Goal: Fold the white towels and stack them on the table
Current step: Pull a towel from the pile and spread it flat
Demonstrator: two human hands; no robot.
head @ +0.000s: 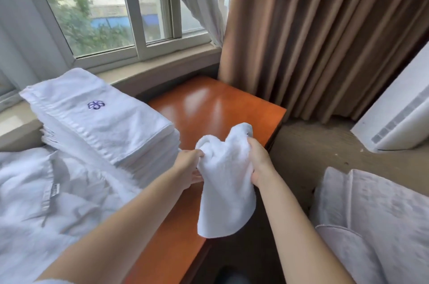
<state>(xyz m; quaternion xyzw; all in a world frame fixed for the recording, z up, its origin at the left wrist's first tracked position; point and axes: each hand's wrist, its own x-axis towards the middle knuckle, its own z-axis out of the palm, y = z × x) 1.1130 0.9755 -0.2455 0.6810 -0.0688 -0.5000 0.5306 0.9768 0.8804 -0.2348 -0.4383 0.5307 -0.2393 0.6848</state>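
Note:
A small white towel (226,181) hangs bunched above the front of the orange wooden table (209,107). My left hand (189,166) grips its upper left edge and my right hand (260,160) grips its upper right edge. The towel's lower part drapes down past the table's front edge. A tall stack of folded white towels (104,126) with a purple flower emblem on top stands on the table's left side. Loose unfolded white towels (46,202) lie heaped in front of the stack at the lower left.
A window and sill (151,68) run behind the table. Brown curtains (325,40) hang at the right. A white appliance (399,116) stands on the carpet at far right, and a pale cushioned chair (376,218) sits at the lower right.

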